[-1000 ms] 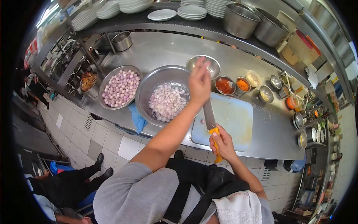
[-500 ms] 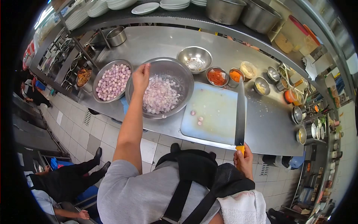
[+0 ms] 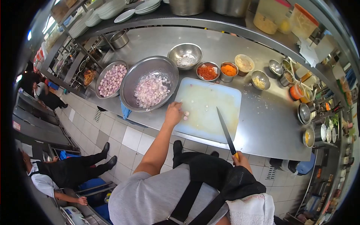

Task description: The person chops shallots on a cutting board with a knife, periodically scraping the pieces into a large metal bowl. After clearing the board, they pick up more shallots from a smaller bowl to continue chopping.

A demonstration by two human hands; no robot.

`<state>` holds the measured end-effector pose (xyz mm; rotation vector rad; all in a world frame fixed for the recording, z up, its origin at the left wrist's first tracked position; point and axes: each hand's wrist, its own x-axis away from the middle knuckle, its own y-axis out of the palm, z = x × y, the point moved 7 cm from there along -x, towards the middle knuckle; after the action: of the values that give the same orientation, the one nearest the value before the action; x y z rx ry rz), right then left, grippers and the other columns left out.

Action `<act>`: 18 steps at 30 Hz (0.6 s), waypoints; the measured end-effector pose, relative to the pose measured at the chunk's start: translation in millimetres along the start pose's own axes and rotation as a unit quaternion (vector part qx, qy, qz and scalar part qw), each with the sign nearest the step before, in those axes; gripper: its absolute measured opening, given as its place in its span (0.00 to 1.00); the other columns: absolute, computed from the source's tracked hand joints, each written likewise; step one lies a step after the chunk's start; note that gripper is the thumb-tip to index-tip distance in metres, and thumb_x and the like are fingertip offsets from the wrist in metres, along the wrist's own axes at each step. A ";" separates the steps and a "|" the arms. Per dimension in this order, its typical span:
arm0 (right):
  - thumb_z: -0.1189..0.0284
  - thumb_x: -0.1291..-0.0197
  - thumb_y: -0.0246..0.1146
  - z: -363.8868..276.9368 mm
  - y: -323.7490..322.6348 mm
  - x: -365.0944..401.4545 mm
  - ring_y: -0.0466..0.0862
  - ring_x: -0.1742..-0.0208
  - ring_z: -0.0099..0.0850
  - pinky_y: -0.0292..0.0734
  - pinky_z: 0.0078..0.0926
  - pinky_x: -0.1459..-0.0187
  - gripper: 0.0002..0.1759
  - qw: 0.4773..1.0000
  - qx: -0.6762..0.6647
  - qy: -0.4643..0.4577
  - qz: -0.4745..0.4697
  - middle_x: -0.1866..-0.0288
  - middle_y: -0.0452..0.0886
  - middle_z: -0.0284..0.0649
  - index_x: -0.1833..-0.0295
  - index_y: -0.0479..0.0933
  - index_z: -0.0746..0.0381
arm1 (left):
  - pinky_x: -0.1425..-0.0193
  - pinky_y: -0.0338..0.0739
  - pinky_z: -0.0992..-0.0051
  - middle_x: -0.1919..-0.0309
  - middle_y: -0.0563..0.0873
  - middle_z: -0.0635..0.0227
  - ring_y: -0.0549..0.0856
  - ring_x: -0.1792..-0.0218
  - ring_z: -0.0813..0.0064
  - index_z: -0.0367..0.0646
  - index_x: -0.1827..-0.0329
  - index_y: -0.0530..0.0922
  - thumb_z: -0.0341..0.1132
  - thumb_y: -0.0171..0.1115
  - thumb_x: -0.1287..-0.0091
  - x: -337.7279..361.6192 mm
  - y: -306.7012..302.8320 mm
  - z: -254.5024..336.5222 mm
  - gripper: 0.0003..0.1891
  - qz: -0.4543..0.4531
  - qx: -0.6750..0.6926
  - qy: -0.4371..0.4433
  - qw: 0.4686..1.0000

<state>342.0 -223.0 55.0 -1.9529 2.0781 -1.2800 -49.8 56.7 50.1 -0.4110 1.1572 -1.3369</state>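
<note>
My left hand [image 3: 174, 113] is at the left edge of the pale cutting board [image 3: 210, 99], beside a few small shallots [image 3: 186, 116]. Its fingers are bent, and whether they pinch a piece is too small to tell. My right hand [image 3: 242, 161] grips the yellow and black handle of a long knife [image 3: 225, 131], whose blade lies over the board's right part, tip pointing away from me. Left of the board, a large steel bowl [image 3: 127, 83] holds sliced shallots [image 3: 150, 90]. Beyond it stands a bowl of whole peeled shallots [image 3: 112, 80].
Behind the board are an almost bare steel bowl [image 3: 185, 50], a red ingredient [image 3: 207, 72], an orange one [image 3: 228, 70] and a bowl of chopped pieces [image 3: 261, 80]. A shelf [image 3: 157, 21] with plates and pots overhangs the counter. A person [image 3: 67, 170] is at the lower left.
My left hand has come down from above the large bowl to the board's left edge. The knife, upright before, has tilted down and left over the board. The view has shifted.
</note>
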 end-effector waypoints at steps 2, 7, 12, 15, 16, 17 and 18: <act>0.61 0.20 0.66 -3.2 -14.5 2.1 0.90 0.64 0.53 0.81 0.49 0.57 0.19 0.998 0.046 -0.038 -0.008 0.67 0.88 0.53 0.38 0.82 0.65 | 0.44 0.88 0.65 0.48 0.93 0.58 0.93 0.51 0.55 0.40 0.37 0.89 0.22 0.75 0.35 -7.5 4.1 -14.1 0.21 -0.053 0.041 -0.047 0.997; 0.62 0.19 0.66 12.0 -34.9 -9.5 0.90 0.67 0.39 0.82 0.41 0.60 0.16 0.997 0.000 -0.010 -0.073 0.69 0.87 0.44 0.44 0.82 0.65 | 0.38 0.89 0.69 0.39 0.93 0.56 0.93 0.45 0.65 0.37 0.29 0.84 0.27 0.71 0.23 -35.3 11.1 14.1 0.21 -0.072 0.441 -0.133 0.885; 0.66 0.23 0.67 29.8 -25.4 -17.5 0.89 0.68 0.35 0.84 0.37 0.59 0.14 0.993 -0.029 -0.035 -0.107 0.68 0.88 0.42 0.46 0.83 0.67 | 0.32 0.88 0.71 0.31 0.89 0.51 0.92 0.41 0.68 0.37 0.22 0.79 0.29 0.65 0.16 -40.9 4.0 120.1 0.21 -0.230 0.725 -0.188 0.622; 0.68 0.26 0.67 58.5 1.3 -33.6 0.90 0.68 0.35 0.85 0.36 0.58 0.13 0.990 -0.046 -0.079 -0.104 0.68 0.89 0.43 0.46 0.84 0.67 | 0.29 0.87 0.67 0.34 0.92 0.61 0.92 0.40 0.72 0.40 0.30 0.85 0.29 0.69 0.19 -38.2 26.0 144.8 0.17 -0.270 0.542 -0.092 0.790; 0.68 0.26 0.67 60.8 13.2 -34.8 0.90 0.68 0.35 0.85 0.36 0.58 0.13 0.988 -0.040 -0.092 -0.114 0.68 0.89 0.43 0.46 0.84 0.67 | 0.29 0.86 0.66 0.37 0.93 0.63 0.91 0.40 0.70 0.41 0.34 0.87 0.27 0.71 0.22 -30.3 38.5 147.8 0.16 -0.268 0.476 -0.060 0.835; 0.69 0.27 0.67 63.5 23.0 -35.2 0.90 0.67 0.35 0.85 0.37 0.58 0.13 0.989 -0.071 -0.083 -0.101 0.68 0.90 0.44 0.46 0.84 0.67 | 0.30 0.86 0.65 0.40 0.94 0.65 0.91 0.40 0.68 0.42 0.38 0.89 0.26 0.73 0.24 -18.9 52.9 145.9 0.14 -0.263 0.405 -0.033 0.875; 0.69 0.28 0.67 61.7 28.5 -38.1 0.90 0.67 0.35 0.85 0.37 0.58 0.14 0.988 -0.102 -0.069 -0.088 0.68 0.90 0.45 0.45 0.84 0.67 | 0.30 0.85 0.63 0.42 0.94 0.63 0.91 0.40 0.63 0.42 0.39 0.89 0.25 0.74 0.28 -12.3 62.4 146.4 0.15 -0.237 0.334 0.070 0.909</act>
<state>359.1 -227.4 -20.9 -2.2822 2.0838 -0.9535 106.7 30.9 68.2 -0.0869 0.6520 -2.1147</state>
